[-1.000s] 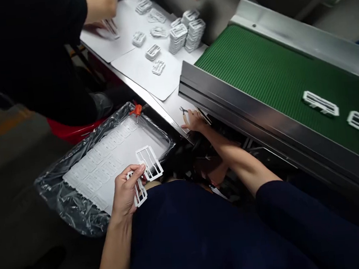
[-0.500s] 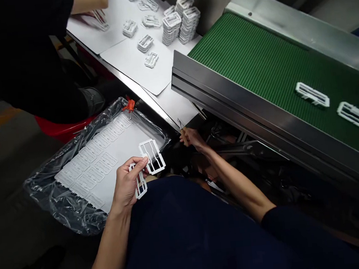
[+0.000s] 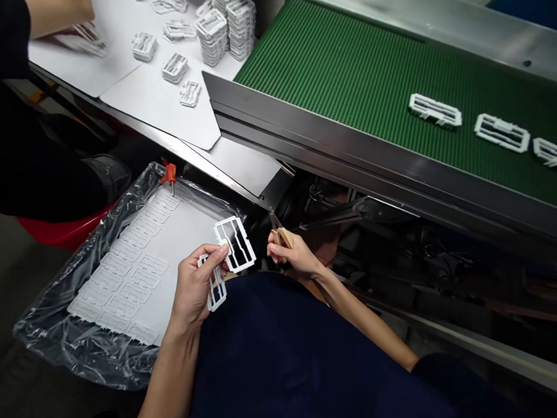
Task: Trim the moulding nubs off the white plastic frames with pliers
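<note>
My left hand [image 3: 197, 281] is closed on two white plastic frames with slotted openings. One plastic frame [image 3: 235, 245] is pinched between thumb and fingers and faces up; the other frame [image 3: 216, 287] hangs lower against the palm, partly hidden by the fingers. To the right, my right hand [image 3: 298, 254] grips a pair of nippers [image 3: 281, 236] by its tan handles, with the thin metal tips pointing up and away from me. The nippers are apart from the frames.
At left, a plastic-lined tray [image 3: 50, 346] holds rows of white frames and an orange-handled tool [image 3: 169, 173]. Stacked frames [image 3: 213, 38] stand on the white-covered table [image 3: 166, 124]. Several frames lie on a green conveyor [image 3: 324, 73]. A co-worker's arm [image 3: 60, 13] reaches over the table.
My right hand has brought the nippers back from the table edge, closer to the frames in my left hand. The view has shifted right, revealing another frame on the conveyor.
</note>
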A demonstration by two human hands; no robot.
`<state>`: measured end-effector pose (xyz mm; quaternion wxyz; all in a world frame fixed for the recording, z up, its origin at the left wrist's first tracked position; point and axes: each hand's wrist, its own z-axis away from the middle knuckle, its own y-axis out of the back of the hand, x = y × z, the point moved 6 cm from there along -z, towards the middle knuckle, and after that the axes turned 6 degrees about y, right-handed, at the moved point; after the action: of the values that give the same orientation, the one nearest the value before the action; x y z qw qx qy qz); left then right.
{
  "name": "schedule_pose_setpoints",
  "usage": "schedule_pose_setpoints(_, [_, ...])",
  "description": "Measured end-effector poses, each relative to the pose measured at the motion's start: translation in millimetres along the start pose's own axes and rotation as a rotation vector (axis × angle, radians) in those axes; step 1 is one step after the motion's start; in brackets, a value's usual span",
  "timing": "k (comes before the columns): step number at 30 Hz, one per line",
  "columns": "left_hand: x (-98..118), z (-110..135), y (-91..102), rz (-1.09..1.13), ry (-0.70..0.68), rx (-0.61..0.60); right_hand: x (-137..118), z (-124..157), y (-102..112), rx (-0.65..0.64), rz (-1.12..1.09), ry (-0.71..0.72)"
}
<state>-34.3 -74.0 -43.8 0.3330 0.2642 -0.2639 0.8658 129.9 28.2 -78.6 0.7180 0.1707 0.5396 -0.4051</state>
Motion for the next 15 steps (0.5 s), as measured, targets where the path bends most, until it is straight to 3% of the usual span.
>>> schedule_pose_setpoints(11, [-3,0,-13.1,-0.048,0.020,-0.026,-39,-8,-6,-0.021,0.065,0.155])
schedule_pose_setpoints(15, [0,1,-21.4,-0.277,-0.018,-0.158,-62,-23,-8,-0.091,0.129,0.196])
